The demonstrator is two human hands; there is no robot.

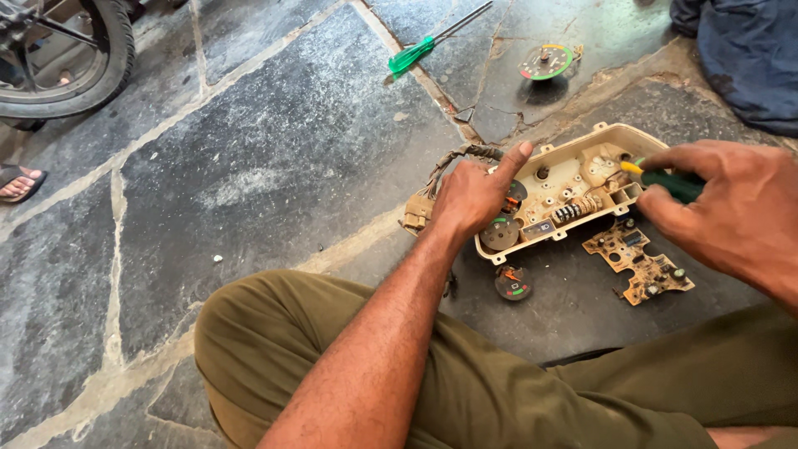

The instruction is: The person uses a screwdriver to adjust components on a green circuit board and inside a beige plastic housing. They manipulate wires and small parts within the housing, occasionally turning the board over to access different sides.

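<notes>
Rough, matt grey stone slabs with pale gritty joints underfoot. Yellowed, dull plastic instrument housing; beside it a brownish circuit board, stained and matt. Glossy translucent green plastic on the screwdriver; olive cloth trousers, soft-looking.

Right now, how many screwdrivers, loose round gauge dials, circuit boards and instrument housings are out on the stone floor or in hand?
Screwdrivers: 2, one on the floor, one gripped in the right hand with its handle showing
Loose round gauge dials: 2
Circuit boards: 1
Instrument housings: 1, steadied by the left hand
Total: 6
</notes>
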